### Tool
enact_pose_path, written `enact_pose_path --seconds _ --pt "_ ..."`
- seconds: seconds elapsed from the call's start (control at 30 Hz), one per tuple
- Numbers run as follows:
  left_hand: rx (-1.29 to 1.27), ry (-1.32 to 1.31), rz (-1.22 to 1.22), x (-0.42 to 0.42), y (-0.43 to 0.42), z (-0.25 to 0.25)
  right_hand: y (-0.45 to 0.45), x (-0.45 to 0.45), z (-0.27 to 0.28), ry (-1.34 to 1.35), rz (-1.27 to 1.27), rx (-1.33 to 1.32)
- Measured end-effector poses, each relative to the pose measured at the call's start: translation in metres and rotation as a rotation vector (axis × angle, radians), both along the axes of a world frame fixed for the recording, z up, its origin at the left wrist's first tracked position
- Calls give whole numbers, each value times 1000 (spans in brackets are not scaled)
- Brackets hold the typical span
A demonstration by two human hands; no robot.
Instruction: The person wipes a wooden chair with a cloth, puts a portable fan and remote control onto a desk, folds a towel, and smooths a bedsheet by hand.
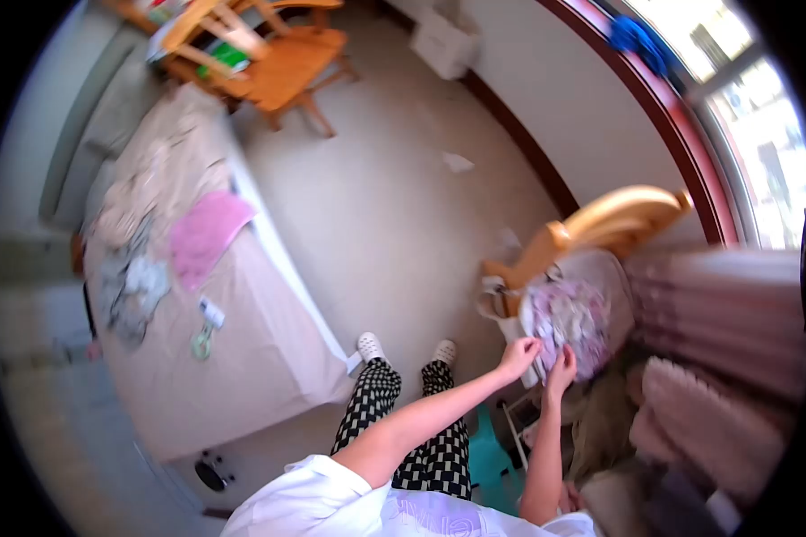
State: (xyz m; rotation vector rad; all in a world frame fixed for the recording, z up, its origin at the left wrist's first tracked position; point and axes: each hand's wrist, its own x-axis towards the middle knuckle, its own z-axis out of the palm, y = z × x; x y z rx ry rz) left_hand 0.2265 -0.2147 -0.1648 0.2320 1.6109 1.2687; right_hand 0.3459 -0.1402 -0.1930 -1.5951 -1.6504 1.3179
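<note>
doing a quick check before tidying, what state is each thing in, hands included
patterned cloth, bunched up
left hand, fingers pinched at the patterned cloth's edge
right hand, fingers pinched at the same cloth
pink cloth, laid out on the bed
grey clothes, crumpled
beige blanket, rumpled
far wooden chair, upright
curtain, hanging in folds
window, can't tell if open

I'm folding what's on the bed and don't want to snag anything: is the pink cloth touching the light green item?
Apart. The head view shows beige bedsheet between the pink cloth and the light green item.
</note>
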Motion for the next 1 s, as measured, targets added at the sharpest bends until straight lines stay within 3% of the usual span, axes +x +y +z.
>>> enact_pose_path --seconds 0.23,0.6,0.77,1.0 --pt "15 -125 621 -122 -120 17 -95 -139 26 99 503 -172" --pt "100 -137 1283 -361 -395 74 -323 -444 98 63 1246 -233" --pt "99 -47 1537 -424 -536 102 -454 -548 118 121 1548 -246" --pt "80 -55 1879 -450 -681 97 -613 -653 140 128 1934 -78"
